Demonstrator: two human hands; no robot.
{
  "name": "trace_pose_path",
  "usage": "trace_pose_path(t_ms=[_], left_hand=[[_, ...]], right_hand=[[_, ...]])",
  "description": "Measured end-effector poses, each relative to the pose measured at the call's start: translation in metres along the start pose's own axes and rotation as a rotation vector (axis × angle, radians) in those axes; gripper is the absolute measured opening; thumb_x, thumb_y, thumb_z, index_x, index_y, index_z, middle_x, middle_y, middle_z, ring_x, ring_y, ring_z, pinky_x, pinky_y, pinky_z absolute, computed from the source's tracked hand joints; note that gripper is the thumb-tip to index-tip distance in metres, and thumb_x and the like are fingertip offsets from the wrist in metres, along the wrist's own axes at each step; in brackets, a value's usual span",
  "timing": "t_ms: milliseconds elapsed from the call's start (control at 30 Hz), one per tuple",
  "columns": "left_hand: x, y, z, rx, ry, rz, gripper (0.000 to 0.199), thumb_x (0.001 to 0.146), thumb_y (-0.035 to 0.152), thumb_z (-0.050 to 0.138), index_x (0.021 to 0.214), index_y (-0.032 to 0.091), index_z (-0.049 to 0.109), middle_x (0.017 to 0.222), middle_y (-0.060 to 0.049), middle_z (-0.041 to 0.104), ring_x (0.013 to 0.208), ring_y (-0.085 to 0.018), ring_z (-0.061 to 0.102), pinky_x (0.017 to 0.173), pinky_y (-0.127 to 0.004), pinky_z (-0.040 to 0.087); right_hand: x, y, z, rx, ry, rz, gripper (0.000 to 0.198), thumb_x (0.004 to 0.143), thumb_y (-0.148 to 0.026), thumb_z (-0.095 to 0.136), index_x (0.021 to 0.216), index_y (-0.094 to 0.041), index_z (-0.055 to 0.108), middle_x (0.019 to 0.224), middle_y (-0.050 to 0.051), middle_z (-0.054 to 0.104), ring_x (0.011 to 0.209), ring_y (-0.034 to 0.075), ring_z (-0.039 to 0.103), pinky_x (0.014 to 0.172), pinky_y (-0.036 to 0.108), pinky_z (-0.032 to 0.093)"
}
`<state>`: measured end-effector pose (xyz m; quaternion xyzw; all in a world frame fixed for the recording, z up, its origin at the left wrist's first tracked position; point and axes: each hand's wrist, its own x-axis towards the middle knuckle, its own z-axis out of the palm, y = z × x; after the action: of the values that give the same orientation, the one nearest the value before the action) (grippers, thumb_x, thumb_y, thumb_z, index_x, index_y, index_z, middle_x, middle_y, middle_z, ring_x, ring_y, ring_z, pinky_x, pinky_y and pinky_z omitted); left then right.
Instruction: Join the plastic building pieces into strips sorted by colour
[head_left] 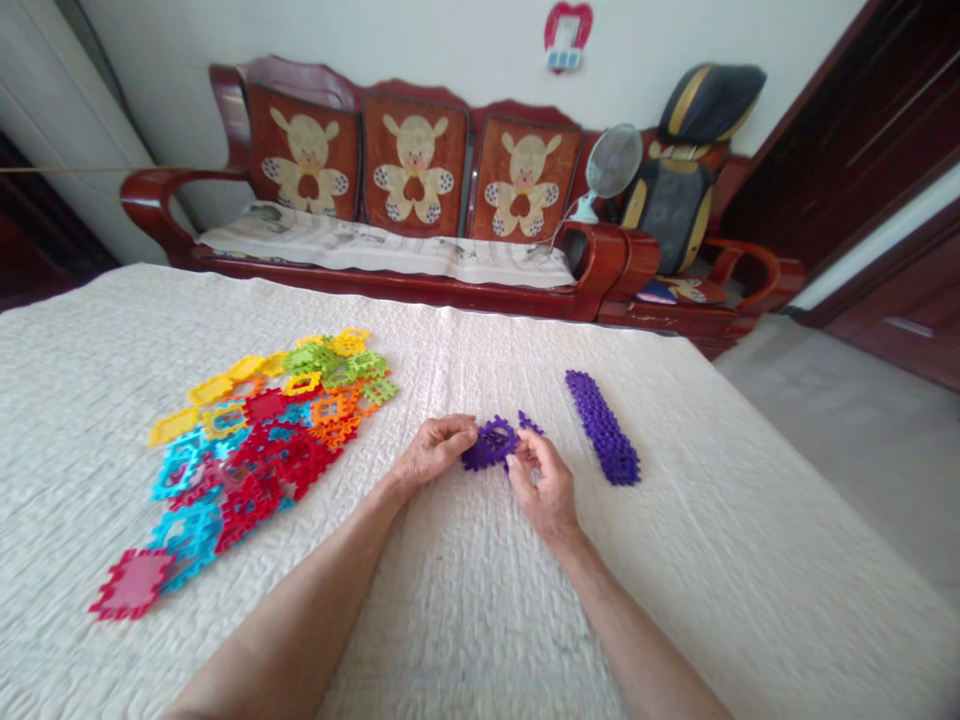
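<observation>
Both hands meet over the middle of the cloth-covered table. My left hand (439, 447) pinches the left edge of a purple interlocking tile (491, 445) that has a round opening in it. On the other side my right hand (545, 485) has its fingers closed at the tile's right edge. Just behind the right fingertips another small purple piece (530, 422) shows, partly hidden. To the right lies a long purple strip of joined tiles (602, 425), slanting toward me. How the pieces between my hands connect is too small to make out.
A heap of red, blue, orange, green and yellow tiles (262, 430) spreads over the left side of the white quilted cloth (450, 620). One red square tile (133, 583) lies at its near end. Behind the table stand a wooden sofa (315, 262) and a small fan (613, 162).
</observation>
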<state>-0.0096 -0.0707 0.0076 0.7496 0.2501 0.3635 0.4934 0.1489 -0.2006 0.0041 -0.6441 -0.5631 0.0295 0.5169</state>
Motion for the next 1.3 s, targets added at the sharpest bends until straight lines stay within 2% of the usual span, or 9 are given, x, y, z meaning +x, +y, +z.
trace_pose_path(t_ms=[133,300,467,567,733,900,1100,1300], left_hand=[[0.001,-0.006,0.001,-0.155,-0.039,-0.097,0.039,0.083,0.054,0.061,0.077,0.017,0.071,0.077,-0.003,0.068,0.077,-0.017,0.061,0.072,-0.029,0.049],[0.002,-0.005,-0.001,-0.275,-0.033,-0.151,0.035,0.082,0.049,0.065,0.076,0.015,0.07,0.079,-0.002,0.067,0.075,-0.014,0.058,0.078,-0.029,0.047],[0.001,0.0,-0.002,-0.216,-0.074,0.007,0.031,0.084,0.044,0.065,0.07,0.016,0.069,0.077,-0.002,0.066,0.084,-0.016,0.061,0.089,-0.032,0.046],[0.001,0.001,0.001,-0.189,-0.109,0.116,0.027,0.086,0.04,0.065,0.074,0.017,0.07,0.08,-0.004,0.067,0.085,-0.016,0.062,0.088,-0.032,0.048],[-0.001,0.003,0.007,-0.139,-0.156,0.213,0.02,0.088,0.035,0.064,0.082,0.016,0.071,0.085,-0.007,0.07,0.087,-0.017,0.065,0.083,-0.031,0.051],[-0.001,0.003,0.009,-0.016,-0.143,0.355,0.016,0.089,0.032,0.063,0.088,0.018,0.072,0.09,-0.008,0.072,0.093,-0.019,0.067,0.087,-0.033,0.052],[-0.001,0.004,0.014,0.124,-0.1,0.48,0.013,0.089,0.028,0.063,0.091,0.018,0.071,0.091,-0.009,0.072,0.093,-0.018,0.068,0.084,-0.032,0.054],[-0.002,0.004,0.017,0.223,-0.1,0.532,0.01,0.088,0.023,0.061,0.091,0.019,0.07,0.092,-0.008,0.072,0.091,-0.018,0.068,0.082,-0.032,0.055]], right_hand=[[0.0,0.0,-0.001,0.006,-0.012,-0.015,0.027,0.09,-0.028,0.054,0.115,-0.021,0.059,0.088,0.003,0.067,0.079,0.016,0.065,0.073,0.031,0.056],[-0.001,0.001,0.0,0.014,-0.022,-0.036,0.027,0.09,-0.027,0.053,0.115,-0.02,0.061,0.088,0.004,0.068,0.078,0.016,0.066,0.072,0.03,0.056],[0.0,0.001,-0.001,0.009,-0.006,0.026,0.03,0.09,-0.031,0.055,0.116,-0.02,0.061,0.088,0.005,0.068,0.077,0.017,0.065,0.071,0.032,0.055],[0.0,0.001,-0.002,0.019,-0.007,0.076,0.036,0.089,-0.033,0.056,0.122,-0.019,0.059,0.092,0.006,0.067,0.08,0.018,0.065,0.071,0.033,0.055],[-0.001,0.002,0.002,0.107,-0.023,0.138,0.052,0.085,-0.039,0.062,0.132,-0.02,0.051,0.109,0.012,0.064,0.092,0.021,0.065,0.072,0.035,0.057],[-0.002,0.003,0.006,0.182,-0.018,0.194,0.054,0.085,-0.042,0.063,0.132,-0.019,0.049,0.113,0.012,0.062,0.095,0.022,0.064,0.074,0.036,0.057],[-0.002,0.001,0.006,0.187,0.018,0.182,0.051,0.085,-0.039,0.063,0.13,-0.021,0.049,0.112,0.011,0.061,0.097,0.022,0.063,0.074,0.035,0.057],[-0.003,-0.002,0.006,0.156,0.032,0.132,0.051,0.084,-0.036,0.063,0.13,-0.021,0.048,0.115,0.011,0.058,0.097,0.022,0.062,0.072,0.036,0.057]])
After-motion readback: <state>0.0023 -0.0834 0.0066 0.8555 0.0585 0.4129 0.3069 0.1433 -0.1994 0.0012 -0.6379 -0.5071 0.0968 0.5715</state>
